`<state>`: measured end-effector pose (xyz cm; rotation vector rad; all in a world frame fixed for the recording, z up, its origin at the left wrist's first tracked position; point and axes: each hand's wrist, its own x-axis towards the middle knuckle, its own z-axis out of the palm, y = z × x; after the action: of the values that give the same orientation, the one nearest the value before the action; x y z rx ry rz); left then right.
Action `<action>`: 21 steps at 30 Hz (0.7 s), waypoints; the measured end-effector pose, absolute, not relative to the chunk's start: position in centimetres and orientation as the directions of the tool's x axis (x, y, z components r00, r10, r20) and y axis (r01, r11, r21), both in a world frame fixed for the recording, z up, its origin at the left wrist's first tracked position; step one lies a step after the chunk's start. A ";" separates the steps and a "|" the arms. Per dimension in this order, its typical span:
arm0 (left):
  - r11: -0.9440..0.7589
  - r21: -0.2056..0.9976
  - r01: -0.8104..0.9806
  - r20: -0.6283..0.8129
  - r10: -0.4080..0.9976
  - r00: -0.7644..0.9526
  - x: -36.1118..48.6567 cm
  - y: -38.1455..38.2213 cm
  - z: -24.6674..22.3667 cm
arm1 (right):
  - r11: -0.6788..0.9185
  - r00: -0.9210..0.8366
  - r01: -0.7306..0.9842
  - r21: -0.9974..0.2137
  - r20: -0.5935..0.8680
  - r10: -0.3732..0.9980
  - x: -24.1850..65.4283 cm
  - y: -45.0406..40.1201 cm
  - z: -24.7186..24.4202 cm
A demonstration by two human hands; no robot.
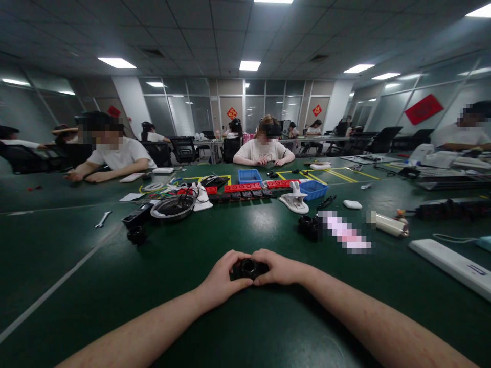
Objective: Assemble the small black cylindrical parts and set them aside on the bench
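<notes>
Low over the green table, my two hands meet around a small black part with a round, ring-like opening (249, 266). From the left, my left hand (224, 276) curls its fingers and thumb about the part. My right hand (275, 268) grips it from the other side, with the thumb tips close together in front. Fingers cover much of the part, so its exact kind is hard to tell. Similar-looking black pieces (307, 226) lie ahead to the right, and another black piece (137, 235) lies ahead to the left.
On the green table (184, 250) are a wrench (103, 220), a round metal dish (172, 208) with black cables, red blocks (241, 187), a blue bin (313, 189), a white clip stand (295, 199) and a long white box (452, 266). Co-workers sit opposite and at both sides.
</notes>
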<state>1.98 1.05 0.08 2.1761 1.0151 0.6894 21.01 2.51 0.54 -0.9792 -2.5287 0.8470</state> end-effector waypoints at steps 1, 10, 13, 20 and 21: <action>-0.504 0.723 0.472 0.190 0.802 0.566 2.0 1.1 0.1 | 0.594 -0.722 0.512 -0.621 0.064 0.689 21.0 2.5 0.5; -0.519 0.723 0.456 0.201 0.789 0.580 1.9 0.9 0.3 | 0.576 -0.702 0.535 -0.618 0.054 0.710 20.9 2.5 0.5; -0.521 0.719 0.460 0.210 0.794 0.571 1.9 0.9 0.3 | 0.559 -0.693 0.549 -0.622 0.036 0.720 20.9 2.4 0.6; -0.506 0.720 0.475 0.205 0.809 0.551 2.1 0.9 0.4 | 0.539 -0.673 0.559 -0.630 0.035 0.739 20.9 2.5 0.4; -0.500 0.720 0.481 0.205 0.816 0.541 2.2 0.8 0.4 | 0.529 -0.663 0.569 -0.630 0.030 0.748 20.9 2.5 0.4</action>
<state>2.16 0.81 0.37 2.1750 1.0429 0.7189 20.88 2.51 0.35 -1.0981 -2.4741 0.8599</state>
